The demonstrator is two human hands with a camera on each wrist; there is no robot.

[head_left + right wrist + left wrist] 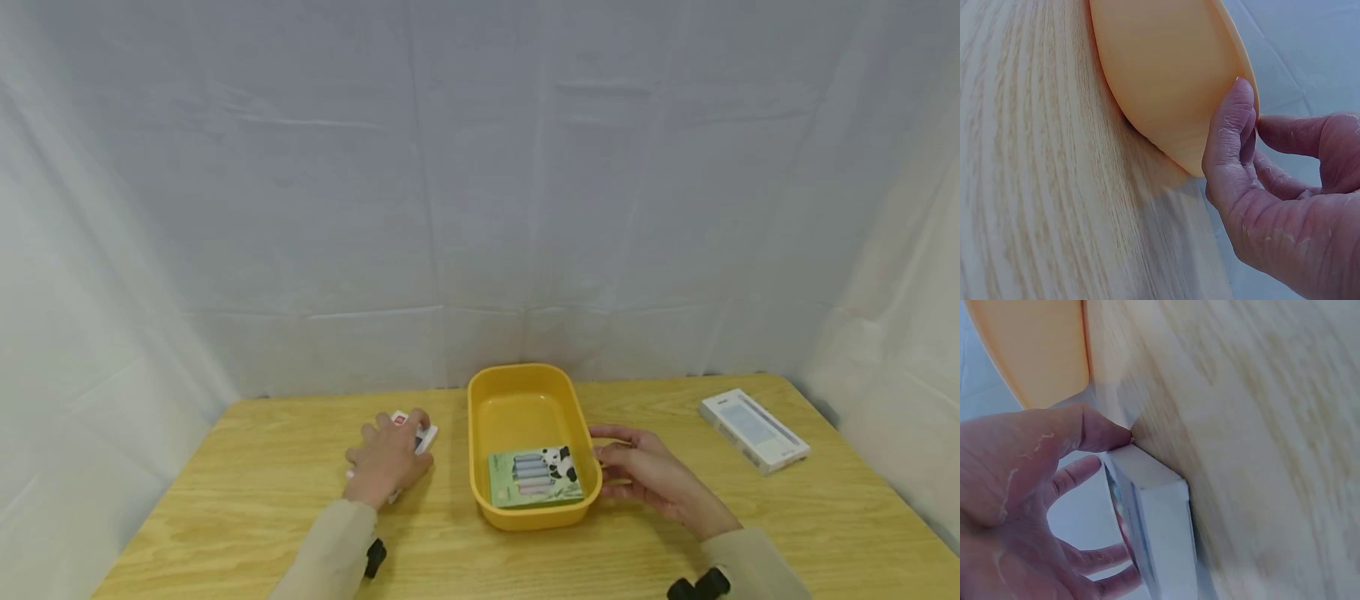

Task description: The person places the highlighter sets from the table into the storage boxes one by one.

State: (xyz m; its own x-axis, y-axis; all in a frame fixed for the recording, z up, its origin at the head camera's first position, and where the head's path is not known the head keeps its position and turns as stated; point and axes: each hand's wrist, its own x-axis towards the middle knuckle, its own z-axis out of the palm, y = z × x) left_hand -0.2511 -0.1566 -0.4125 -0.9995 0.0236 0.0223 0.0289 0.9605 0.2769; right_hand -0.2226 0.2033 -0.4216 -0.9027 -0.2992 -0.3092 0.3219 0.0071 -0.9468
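A flat white box (pixel 425 437) with a red mark lies on the wooden table, mostly hidden under my left hand (pixel 387 457). My left thumb presses the box's near edge (pixel 1147 467), and the other fingers reach round its far side. In the middle stands a yellow tray (pixel 525 406), holding a green box (pixel 535 477) with a panda and pastel sticks pictured on it. My right hand (pixel 651 475) is at the tray's right side. Its loosely bent fingers (pixel 1229 125) touch the tray's outer wall, and its thumb (pixel 1291 134) meets the rim.
Another white box (pixel 753 429) with a pale blue panel lies at the right of the wooden table (pixel 247 500). White sheeting (pixel 480 208) hangs behind the table and along both sides.
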